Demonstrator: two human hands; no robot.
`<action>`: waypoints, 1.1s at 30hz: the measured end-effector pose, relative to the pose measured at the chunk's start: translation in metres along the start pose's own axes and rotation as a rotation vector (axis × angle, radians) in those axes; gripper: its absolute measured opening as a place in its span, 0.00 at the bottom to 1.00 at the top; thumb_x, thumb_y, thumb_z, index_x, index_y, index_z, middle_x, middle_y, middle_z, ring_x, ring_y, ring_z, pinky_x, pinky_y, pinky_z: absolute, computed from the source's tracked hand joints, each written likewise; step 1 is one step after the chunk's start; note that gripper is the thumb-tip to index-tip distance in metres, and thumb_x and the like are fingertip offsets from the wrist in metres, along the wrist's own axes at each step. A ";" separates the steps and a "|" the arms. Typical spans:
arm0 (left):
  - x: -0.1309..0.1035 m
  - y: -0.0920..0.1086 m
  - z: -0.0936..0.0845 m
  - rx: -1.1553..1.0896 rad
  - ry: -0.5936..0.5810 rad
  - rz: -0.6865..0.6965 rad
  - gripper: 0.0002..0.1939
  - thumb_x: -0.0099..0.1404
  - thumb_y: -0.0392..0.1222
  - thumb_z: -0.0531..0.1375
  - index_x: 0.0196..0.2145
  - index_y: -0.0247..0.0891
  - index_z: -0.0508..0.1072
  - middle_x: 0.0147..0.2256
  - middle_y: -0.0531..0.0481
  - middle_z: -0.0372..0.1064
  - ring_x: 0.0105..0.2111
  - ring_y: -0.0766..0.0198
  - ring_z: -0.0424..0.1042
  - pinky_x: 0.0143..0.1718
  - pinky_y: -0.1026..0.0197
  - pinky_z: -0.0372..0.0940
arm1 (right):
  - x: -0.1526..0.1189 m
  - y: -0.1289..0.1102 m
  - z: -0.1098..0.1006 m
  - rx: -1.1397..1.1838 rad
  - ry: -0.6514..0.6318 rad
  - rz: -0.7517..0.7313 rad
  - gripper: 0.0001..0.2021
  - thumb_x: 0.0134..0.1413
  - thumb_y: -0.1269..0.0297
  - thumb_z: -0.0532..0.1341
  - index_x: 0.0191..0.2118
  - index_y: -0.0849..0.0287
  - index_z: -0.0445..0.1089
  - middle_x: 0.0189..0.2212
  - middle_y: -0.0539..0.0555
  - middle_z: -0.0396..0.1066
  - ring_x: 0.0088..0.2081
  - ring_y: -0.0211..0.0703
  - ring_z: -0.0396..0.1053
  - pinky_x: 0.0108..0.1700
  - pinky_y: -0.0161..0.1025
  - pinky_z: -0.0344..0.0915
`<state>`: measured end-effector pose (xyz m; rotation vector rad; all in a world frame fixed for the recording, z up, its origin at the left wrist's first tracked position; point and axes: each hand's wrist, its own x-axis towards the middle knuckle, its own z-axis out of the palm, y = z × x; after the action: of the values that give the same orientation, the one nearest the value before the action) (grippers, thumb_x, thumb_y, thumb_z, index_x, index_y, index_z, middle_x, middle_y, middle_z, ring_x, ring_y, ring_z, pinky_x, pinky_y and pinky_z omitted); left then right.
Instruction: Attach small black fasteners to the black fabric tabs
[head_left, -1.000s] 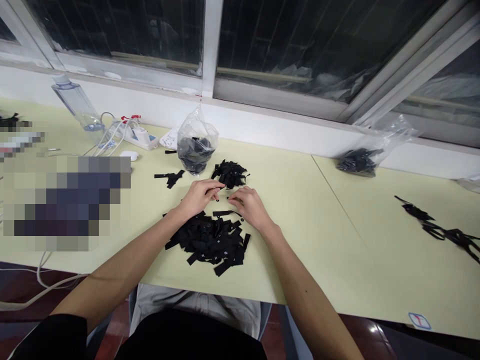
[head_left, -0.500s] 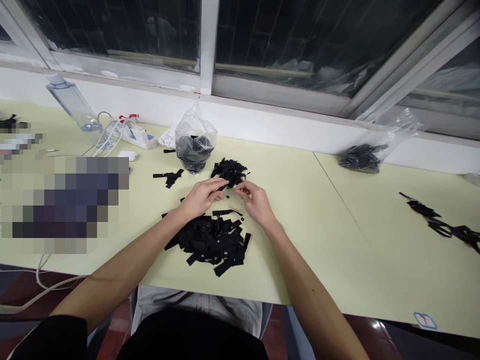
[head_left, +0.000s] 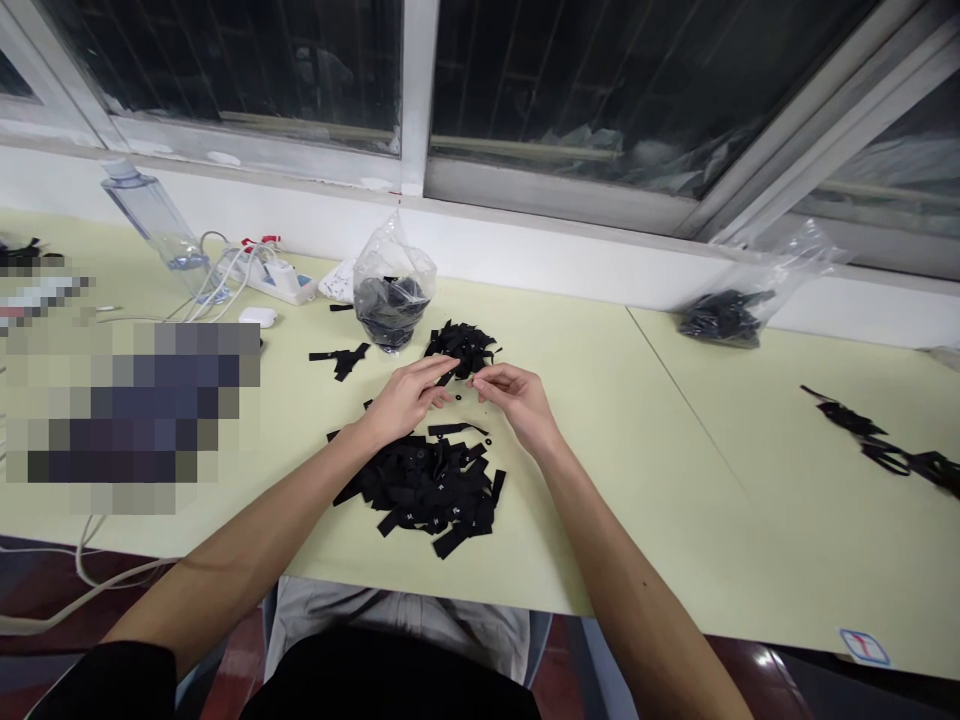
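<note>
My left hand (head_left: 409, 400) is over the upper edge of a heap of short black fabric strips (head_left: 420, 490), some with small white letters. Its fingers stretch forward, with the thumb apart below them. Black fabric shows under its fingertips; I cannot tell whether the hand touches it. My right hand (head_left: 521, 405) faces it with thumb and forefinger pinched; whatever is in the pinch is too small to make out. Just beyond both hands lies a smaller pile of black strips (head_left: 466, 342). Between the hands and the heap are a small black ring (head_left: 458, 397) and a single strip (head_left: 451, 429).
Behind the small pile stands a clear plastic bag (head_left: 394, 300) with black pieces inside. Another bag (head_left: 724, 315) lies far right, near black straps (head_left: 851, 420). To the left are a water bottle (head_left: 161, 225), a power strip (head_left: 277, 280), cables and a white case (head_left: 258, 317).
My right hand has turned slightly, its thumb and forefinger still pinched. My left hand keeps nearly the same pose. The whole view has shifted a little.
</note>
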<state>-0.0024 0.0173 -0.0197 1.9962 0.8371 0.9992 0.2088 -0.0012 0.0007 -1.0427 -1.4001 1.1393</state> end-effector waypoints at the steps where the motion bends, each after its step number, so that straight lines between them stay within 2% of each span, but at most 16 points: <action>1: 0.000 0.000 0.000 0.004 0.000 0.006 0.25 0.70 0.30 0.50 0.61 0.46 0.66 0.64 0.43 0.57 0.37 0.65 0.78 0.38 0.59 0.77 | 0.000 0.001 0.000 0.019 -0.004 0.002 0.11 0.49 0.57 0.71 0.36 0.56 0.76 0.34 0.55 0.77 0.35 0.45 0.72 0.36 0.41 0.67; 4: 0.000 0.001 0.001 0.003 -0.007 0.024 0.26 0.70 0.29 0.49 0.61 0.47 0.66 0.63 0.44 0.57 0.37 0.66 0.78 0.38 0.60 0.77 | 0.000 0.005 0.000 0.060 0.006 0.010 0.13 0.47 0.58 0.72 0.39 0.55 0.77 0.34 0.55 0.78 0.33 0.44 0.73 0.36 0.42 0.68; 6: 0.000 0.002 0.002 -0.021 -0.012 0.035 0.25 0.70 0.30 0.50 0.62 0.46 0.65 0.64 0.44 0.57 0.38 0.65 0.78 0.40 0.59 0.77 | 0.000 0.009 0.001 0.069 0.028 0.019 0.13 0.46 0.57 0.72 0.38 0.55 0.78 0.33 0.55 0.78 0.30 0.43 0.72 0.36 0.43 0.69; 11: 0.000 0.005 0.006 -0.086 -0.034 0.034 0.24 0.72 0.34 0.51 0.62 0.47 0.64 0.65 0.43 0.54 0.39 0.64 0.78 0.43 0.56 0.77 | -0.001 0.017 0.004 0.048 0.078 -0.006 0.09 0.44 0.59 0.73 0.33 0.54 0.79 0.32 0.53 0.78 0.35 0.44 0.72 0.39 0.42 0.68; 19: 0.000 0.006 0.006 -0.112 -0.049 0.010 0.24 0.71 0.35 0.54 0.63 0.47 0.63 0.66 0.42 0.52 0.38 0.64 0.79 0.44 0.57 0.76 | -0.002 0.014 0.010 0.074 0.134 -0.012 0.08 0.47 0.60 0.71 0.34 0.55 0.79 0.32 0.52 0.76 0.30 0.40 0.69 0.37 0.41 0.66; 28: 0.000 0.012 0.008 -0.128 -0.068 -0.001 0.24 0.71 0.38 0.55 0.64 0.48 0.62 0.67 0.42 0.52 0.38 0.64 0.78 0.45 0.54 0.76 | -0.003 0.018 0.022 -0.023 0.174 -0.050 0.08 0.50 0.58 0.68 0.34 0.55 0.77 0.36 0.54 0.75 0.38 0.45 0.71 0.42 0.41 0.67; 33: -0.001 0.016 0.008 -0.122 -0.085 -0.007 0.24 0.72 0.38 0.54 0.64 0.48 0.62 0.67 0.42 0.52 0.39 0.64 0.78 0.46 0.54 0.76 | -0.004 0.017 0.024 0.057 0.155 -0.021 0.08 0.50 0.59 0.68 0.34 0.56 0.76 0.32 0.53 0.75 0.33 0.41 0.69 0.37 0.40 0.66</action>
<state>0.0073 0.0054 -0.0097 1.9167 0.7196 0.9328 0.1856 -0.0047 -0.0181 -1.0504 -1.2467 1.0538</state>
